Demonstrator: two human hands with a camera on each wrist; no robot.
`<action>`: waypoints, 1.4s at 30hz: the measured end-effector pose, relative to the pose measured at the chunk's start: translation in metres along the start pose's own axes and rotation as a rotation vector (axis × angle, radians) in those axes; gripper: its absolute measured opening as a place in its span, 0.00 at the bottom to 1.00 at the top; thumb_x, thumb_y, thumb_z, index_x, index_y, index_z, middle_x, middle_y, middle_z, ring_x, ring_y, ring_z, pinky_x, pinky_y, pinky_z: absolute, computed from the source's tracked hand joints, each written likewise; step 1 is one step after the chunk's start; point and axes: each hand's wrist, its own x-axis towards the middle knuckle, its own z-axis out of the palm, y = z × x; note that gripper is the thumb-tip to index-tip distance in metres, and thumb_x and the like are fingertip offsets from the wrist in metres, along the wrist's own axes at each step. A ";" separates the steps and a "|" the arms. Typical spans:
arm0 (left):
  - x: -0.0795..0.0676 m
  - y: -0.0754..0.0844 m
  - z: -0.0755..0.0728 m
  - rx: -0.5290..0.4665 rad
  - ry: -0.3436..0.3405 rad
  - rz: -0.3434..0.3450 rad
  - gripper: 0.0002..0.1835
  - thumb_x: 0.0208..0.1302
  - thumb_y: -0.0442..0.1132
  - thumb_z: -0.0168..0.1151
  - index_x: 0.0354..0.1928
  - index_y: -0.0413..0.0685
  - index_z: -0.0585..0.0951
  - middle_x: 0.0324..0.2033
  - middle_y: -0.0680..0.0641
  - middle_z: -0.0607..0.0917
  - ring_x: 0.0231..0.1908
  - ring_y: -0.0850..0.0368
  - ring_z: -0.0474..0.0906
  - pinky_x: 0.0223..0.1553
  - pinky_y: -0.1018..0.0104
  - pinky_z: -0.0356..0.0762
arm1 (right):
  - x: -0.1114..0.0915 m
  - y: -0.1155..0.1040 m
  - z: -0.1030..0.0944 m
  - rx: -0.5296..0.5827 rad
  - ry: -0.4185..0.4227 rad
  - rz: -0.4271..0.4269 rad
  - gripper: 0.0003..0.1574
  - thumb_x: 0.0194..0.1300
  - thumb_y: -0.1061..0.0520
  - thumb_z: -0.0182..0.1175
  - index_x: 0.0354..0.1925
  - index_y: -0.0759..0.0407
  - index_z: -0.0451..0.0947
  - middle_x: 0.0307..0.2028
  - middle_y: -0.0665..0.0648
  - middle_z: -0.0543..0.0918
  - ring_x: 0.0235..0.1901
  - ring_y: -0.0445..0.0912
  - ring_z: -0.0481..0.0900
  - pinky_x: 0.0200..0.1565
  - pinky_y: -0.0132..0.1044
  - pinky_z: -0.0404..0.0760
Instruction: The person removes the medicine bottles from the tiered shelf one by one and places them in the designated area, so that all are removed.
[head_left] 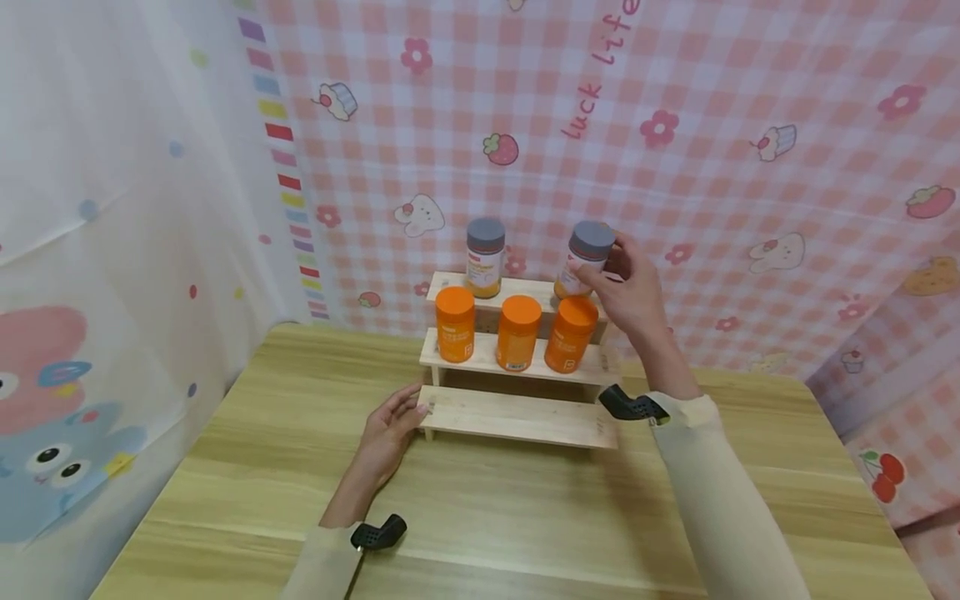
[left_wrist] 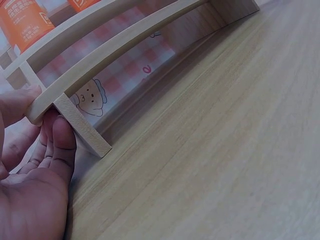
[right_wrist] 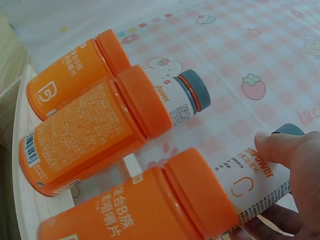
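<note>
My right hand (head_left: 632, 287) grips a grey-capped vitamin bottle (right_wrist: 250, 180) at the right end of the top step; whether its base touches the wood cannot be told. Another grey-capped bottle (head_left: 485, 260) stands at the left of that step. On the middle step are three orange bottles: left (head_left: 455, 327), centre (head_left: 518, 335) and right (head_left: 572, 335). With the thumb on top and fingers below, my left hand (head_left: 390, 429) pinches the left end of the three-step wooden rack's (head_left: 517, 414) lowest step, as the left wrist view shows.
The rack stands on a wood-grain table (head_left: 495, 517). Behind it hangs a pink checked cloth (head_left: 465, 83), close to the top step. A white printed curtain (head_left: 127, 250) borders the left side. Black wrist devices sit on both sleeves.
</note>
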 end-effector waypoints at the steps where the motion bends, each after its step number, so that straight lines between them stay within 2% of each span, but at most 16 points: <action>1: 0.000 0.000 0.000 0.002 -0.004 0.000 0.29 0.73 0.27 0.58 0.73 0.35 0.66 0.44 0.53 0.81 0.44 0.64 0.81 0.47 0.74 0.81 | -0.001 -0.001 -0.001 -0.002 0.005 0.002 0.43 0.66 0.41 0.69 0.74 0.43 0.66 0.65 0.59 0.78 0.63 0.53 0.76 0.68 0.50 0.74; 9: 0.001 0.000 -0.003 0.003 -0.006 -0.003 0.29 0.73 0.27 0.58 0.73 0.35 0.66 0.44 0.53 0.80 0.43 0.64 0.80 0.46 0.74 0.81 | -0.008 0.000 -0.013 -0.010 0.042 -0.004 0.42 0.66 0.42 0.69 0.74 0.43 0.67 0.64 0.57 0.79 0.60 0.48 0.77 0.66 0.44 0.75; 16: 0.001 0.002 -0.002 -0.022 -0.016 -0.009 0.29 0.73 0.25 0.57 0.74 0.35 0.66 0.43 0.52 0.79 0.44 0.63 0.80 0.47 0.74 0.81 | -0.017 0.004 -0.025 -0.017 0.061 0.020 0.41 0.67 0.39 0.68 0.73 0.37 0.66 0.63 0.55 0.79 0.55 0.42 0.76 0.66 0.42 0.75; 20: 0.001 0.002 -0.002 -0.023 -0.017 -0.013 0.29 0.73 0.25 0.57 0.74 0.35 0.66 0.43 0.53 0.79 0.43 0.64 0.80 0.47 0.74 0.81 | -0.021 0.007 -0.031 -0.029 0.089 0.029 0.40 0.66 0.39 0.68 0.73 0.35 0.67 0.61 0.52 0.79 0.53 0.39 0.76 0.63 0.38 0.76; 23: 0.000 0.003 -0.002 -0.030 -0.018 -0.014 0.29 0.73 0.25 0.57 0.74 0.35 0.66 0.43 0.53 0.79 0.43 0.64 0.79 0.46 0.75 0.80 | -0.024 0.010 -0.035 -0.028 0.105 0.026 0.40 0.66 0.40 0.69 0.73 0.34 0.68 0.61 0.51 0.80 0.53 0.38 0.76 0.61 0.35 0.76; 28: -0.001 0.004 0.000 -0.024 -0.038 -0.010 0.29 0.73 0.26 0.57 0.74 0.35 0.66 0.43 0.53 0.79 0.43 0.64 0.79 0.45 0.74 0.80 | -0.033 0.015 -0.043 -0.017 0.118 0.072 0.42 0.66 0.39 0.69 0.73 0.29 0.65 0.64 0.51 0.77 0.56 0.38 0.75 0.61 0.34 0.75; 32: 0.001 0.003 0.002 -0.016 -0.051 -0.015 0.29 0.73 0.26 0.56 0.74 0.36 0.66 0.44 0.52 0.79 0.43 0.64 0.80 0.46 0.74 0.81 | -0.043 0.020 -0.052 -0.005 0.131 0.098 0.42 0.66 0.40 0.69 0.74 0.29 0.64 0.65 0.50 0.76 0.56 0.38 0.75 0.56 0.30 0.75; 35: 0.002 0.003 0.001 -0.017 -0.042 -0.010 0.29 0.73 0.26 0.57 0.74 0.36 0.66 0.44 0.52 0.79 0.43 0.64 0.80 0.46 0.74 0.81 | -0.048 0.024 -0.057 0.005 0.148 0.082 0.41 0.67 0.42 0.69 0.73 0.31 0.65 0.62 0.48 0.78 0.54 0.39 0.76 0.53 0.27 0.75; 42: 0.001 0.002 -0.001 -0.011 -0.015 -0.009 0.29 0.72 0.25 0.57 0.73 0.34 0.66 0.43 0.51 0.78 0.43 0.64 0.79 0.45 0.75 0.81 | -0.053 0.033 -0.068 -0.039 0.180 0.078 0.39 0.67 0.44 0.69 0.73 0.30 0.67 0.60 0.46 0.79 0.53 0.36 0.76 0.55 0.29 0.73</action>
